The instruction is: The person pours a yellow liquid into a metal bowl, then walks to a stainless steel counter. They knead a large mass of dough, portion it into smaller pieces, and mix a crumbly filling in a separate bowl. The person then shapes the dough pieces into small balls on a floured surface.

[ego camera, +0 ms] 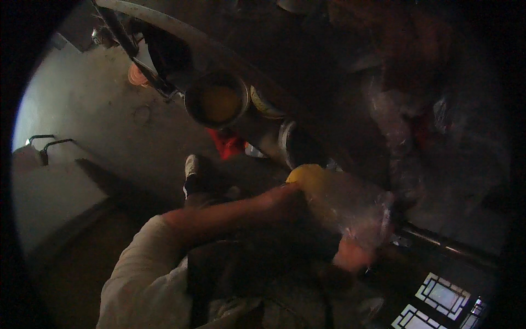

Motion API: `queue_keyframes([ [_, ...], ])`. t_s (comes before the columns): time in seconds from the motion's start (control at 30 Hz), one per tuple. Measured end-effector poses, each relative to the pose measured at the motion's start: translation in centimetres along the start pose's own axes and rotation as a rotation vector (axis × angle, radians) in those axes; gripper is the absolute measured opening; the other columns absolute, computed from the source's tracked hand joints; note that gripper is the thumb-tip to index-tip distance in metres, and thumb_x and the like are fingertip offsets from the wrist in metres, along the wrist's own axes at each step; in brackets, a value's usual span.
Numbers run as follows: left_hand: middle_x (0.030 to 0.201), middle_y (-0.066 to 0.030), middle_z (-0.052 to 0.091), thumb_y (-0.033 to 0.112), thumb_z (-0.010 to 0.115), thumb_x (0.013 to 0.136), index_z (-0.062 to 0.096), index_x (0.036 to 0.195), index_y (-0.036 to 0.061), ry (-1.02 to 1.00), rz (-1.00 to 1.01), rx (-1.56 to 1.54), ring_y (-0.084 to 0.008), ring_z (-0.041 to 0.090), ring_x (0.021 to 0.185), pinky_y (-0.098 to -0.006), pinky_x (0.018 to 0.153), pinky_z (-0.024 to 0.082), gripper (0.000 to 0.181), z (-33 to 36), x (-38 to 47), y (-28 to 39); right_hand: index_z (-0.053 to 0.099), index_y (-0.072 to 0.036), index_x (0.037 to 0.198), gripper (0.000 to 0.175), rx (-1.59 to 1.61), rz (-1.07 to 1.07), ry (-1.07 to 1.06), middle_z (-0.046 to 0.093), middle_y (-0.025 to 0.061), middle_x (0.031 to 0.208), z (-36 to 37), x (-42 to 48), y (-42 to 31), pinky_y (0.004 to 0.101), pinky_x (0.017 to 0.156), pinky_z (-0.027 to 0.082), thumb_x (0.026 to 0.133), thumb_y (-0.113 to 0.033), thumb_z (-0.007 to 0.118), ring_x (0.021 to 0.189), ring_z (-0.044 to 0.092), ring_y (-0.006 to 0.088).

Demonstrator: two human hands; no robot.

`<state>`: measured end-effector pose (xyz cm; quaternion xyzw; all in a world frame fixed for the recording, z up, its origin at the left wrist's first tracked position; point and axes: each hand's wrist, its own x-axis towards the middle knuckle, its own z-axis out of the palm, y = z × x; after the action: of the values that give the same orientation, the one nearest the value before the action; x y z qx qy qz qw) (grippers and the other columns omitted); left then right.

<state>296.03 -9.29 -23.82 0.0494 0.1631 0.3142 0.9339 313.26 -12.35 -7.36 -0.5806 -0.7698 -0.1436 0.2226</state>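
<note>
My left hand reaches across from the left and grips the near edge of a yellow rounded thing; blur hides the fingers. A clear plastic bag stretches from beside the yellow thing to my right hand, which is closed on the bag's other end. Whether the yellow thing lies inside the bag or against it, I cannot tell. Just beyond my left hand stands a round metal vessel, its inside dark. Further off is a metal pot with yellow contents.
A patterned bowl sits between the pot and the vessel, along a dark table's curved edge. Below are a red item and a shoe. An orange round item lies on the floor. Lattice panes show at lower right.
</note>
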Motion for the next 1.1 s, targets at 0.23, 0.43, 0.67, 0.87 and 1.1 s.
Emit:
queue_keyframes([
  [0.23,0.119,-0.0137,0.052,0.038,0.043,0.091,0.042,0.125,0.0098,0.038,0.342,0.002,-0.0313,0.049,0.111,-0.0446,0.092,0.041,0.044,0.8,10.1,2.5,0.056,-0.004,0.108,0.027,0.795,0.095,-0.2,0.054,0.0145,0.11,5.6,1.0,0.1,0.0353,0.09,0.041,0.083,-0.013,0.058,0.106,0.051,0.0244],
  [0.43,0.109,-0.013,0.059,0.005,0.063,0.076,0.056,0.108,-0.0018,0.634,0.725,0.709,-0.0256,0.059,0.091,-0.0343,0.079,0.05,0.033,-9.6,4.8,5.7,0.05,-0.004,0.119,0.038,0.673,0.588,-0.448,0.049,0.018,0.122,13.9,-1.4,2.1,0.0415,0.095,0.037,0.081,-0.004,0.057,0.114,0.046,0.0332],
  [0.67,0.091,-0.0119,0.06,0.015,0.062,0.078,0.052,0.11,0.0019,1.308,0.823,0.073,-0.0186,0.058,0.076,-0.0339,0.061,0.049,0.036,-20.5,-4.8,14.0,0.045,-0.003,0.124,0.044,0.294,0.199,-0.234,0.032,0.0188,0.137,12.5,-2.3,0.7,0.0462,0.103,0.029,0.083,-0.006,0.058,0.127,0.031,0.0341],
  [0.87,0.089,-0.0093,0.06,0.01,0.052,0.079,0.052,0.106,0.0002,1.307,0.765,0.486,-0.0178,0.057,0.072,-0.0316,0.06,0.047,0.029,-24.7,-5.4,14.4,0.05,-0.001,0.116,0.032,0.464,0.216,-0.516,0.034,0.0193,0.135,10.0,-2.3,-3.9,0.0433,0.102,0.032,0.085,-0.006,0.055,0.126,0.033,0.0326],
  [1.1,0.098,-0.0073,0.058,0.008,0.05,0.081,0.049,0.109,0.0026,0.851,0.856,-0.01,-0.0178,0.056,0.082,-0.0313,0.072,0.047,0.029,-18.9,-14.8,9.7,0.056,0.0,0.109,0.026,0.827,0.193,-0.714,0.045,0.0184,0.126,15.2,-3.6,-7.3,0.0403,0.097,0.037,0.083,-0.004,0.055,0.12,0.04,0.0307],
])
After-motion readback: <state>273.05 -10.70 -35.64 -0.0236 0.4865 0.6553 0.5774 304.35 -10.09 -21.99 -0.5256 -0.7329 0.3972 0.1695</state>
